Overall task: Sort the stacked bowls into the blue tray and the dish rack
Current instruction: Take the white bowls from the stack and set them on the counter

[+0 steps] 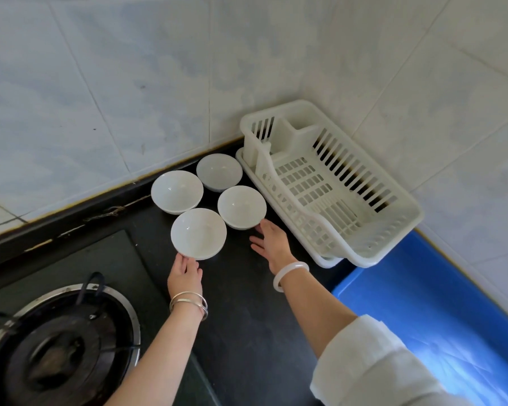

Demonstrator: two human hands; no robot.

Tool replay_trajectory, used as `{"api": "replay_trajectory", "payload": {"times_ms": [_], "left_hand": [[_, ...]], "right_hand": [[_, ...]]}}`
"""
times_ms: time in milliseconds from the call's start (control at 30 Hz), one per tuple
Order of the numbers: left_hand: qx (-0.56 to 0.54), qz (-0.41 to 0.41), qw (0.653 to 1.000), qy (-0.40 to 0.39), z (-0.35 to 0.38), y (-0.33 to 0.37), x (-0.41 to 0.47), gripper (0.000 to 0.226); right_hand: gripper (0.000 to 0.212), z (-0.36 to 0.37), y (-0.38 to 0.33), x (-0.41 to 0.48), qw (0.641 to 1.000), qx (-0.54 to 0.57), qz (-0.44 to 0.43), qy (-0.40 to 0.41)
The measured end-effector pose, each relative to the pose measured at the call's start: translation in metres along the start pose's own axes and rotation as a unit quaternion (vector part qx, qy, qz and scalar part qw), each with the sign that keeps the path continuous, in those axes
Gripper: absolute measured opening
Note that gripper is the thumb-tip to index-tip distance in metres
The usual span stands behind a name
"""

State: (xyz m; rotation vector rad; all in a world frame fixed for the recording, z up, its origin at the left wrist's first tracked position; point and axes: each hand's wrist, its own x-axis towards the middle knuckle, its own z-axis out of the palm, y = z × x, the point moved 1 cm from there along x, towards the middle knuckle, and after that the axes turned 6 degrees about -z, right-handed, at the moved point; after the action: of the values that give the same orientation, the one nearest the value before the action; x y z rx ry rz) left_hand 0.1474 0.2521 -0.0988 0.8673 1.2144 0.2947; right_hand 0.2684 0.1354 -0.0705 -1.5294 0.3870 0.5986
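One view only, worn on your head. Wide-angle, tilted forward and steeply down into the tiled wall corner (210,83). Close range: black counter (247,332) fills the middle. Stove burner (56,347) cropped lower left, blue tray (423,303) cropped lower right. Straight lines bow toward the edges.

Four white bowls sit upright in a tight diamond on the dark counter (241,303): near bowl (198,233), right bowl (242,207), left bowl (177,191), far bowl (219,172). The white slatted rack (305,183) stands just right of them; the blue tray (423,288) lies nearer, beside it.
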Motion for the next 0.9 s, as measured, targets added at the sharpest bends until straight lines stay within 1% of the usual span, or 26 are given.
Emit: {"api": "replay_trajectory", "payload": {"times_ms": [67,133,200,267,367,467,600,667,767,833,900], "left_hand": [[0.021,0.007,1.000,-0.019,-0.003,-0.006,-0.005,0.044],[0.080,0.015,0.995,-0.051,-0.005,-0.014,-0.013,0.042],[0.114,0.007,0.989,-0.094,-0.005,-0.026,-0.029,0.040],[0.168,0.016,0.975,-0.144,-0.004,-0.039,-0.047,0.037],[0.278,0.047,0.934,-0.219,-0.002,-0.060,-0.080,0.032],[0.371,0.093,0.885,-0.267,-0.001,-0.080,-0.116,0.028],[0.471,0.140,0.809,-0.323,0.002,-0.112,-0.159,0.027],[0.504,0.139,0.779,-0.346,0.003,-0.129,-0.179,0.028],[0.553,0.134,0.733,-0.373,0.003,-0.156,-0.203,0.030],[0.577,0.126,0.707,-0.389,0.002,-0.170,-0.214,0.032],[0.588,0.120,0.700,-0.386,0.001,-0.180,-0.220,0.038]], "right_hand": [[0.043,-0.008,-0.003,-0.013,0.999,-0.031,-0.018,-0.012],[0.038,-0.020,-0.005,-0.031,0.998,-0.046,-0.034,-0.021],[0.032,-0.036,-0.005,-0.053,0.998,-0.043,-0.035,-0.026],[0.026,-0.055,0.000,-0.077,0.998,-0.044,-0.037,-0.026],[0.021,-0.094,0.015,-0.113,0.994,-0.089,-0.057,-0.010],[0.020,-0.141,0.037,-0.148,0.986,-0.140,-0.086,0.026],[0.018,-0.209,0.071,-0.192,0.967,-0.205,-0.105,0.111],[0.015,-0.241,0.089,-0.214,0.944,-0.264,-0.113,0.161],[0.013,-0.276,0.114,-0.240,0.903,-0.357,-0.092,0.221],[0.017,-0.290,0.126,-0.251,0.890,-0.390,-0.060,0.228],[0.025,-0.297,0.134,-0.257,0.887,-0.404,-0.031,0.222]]}}
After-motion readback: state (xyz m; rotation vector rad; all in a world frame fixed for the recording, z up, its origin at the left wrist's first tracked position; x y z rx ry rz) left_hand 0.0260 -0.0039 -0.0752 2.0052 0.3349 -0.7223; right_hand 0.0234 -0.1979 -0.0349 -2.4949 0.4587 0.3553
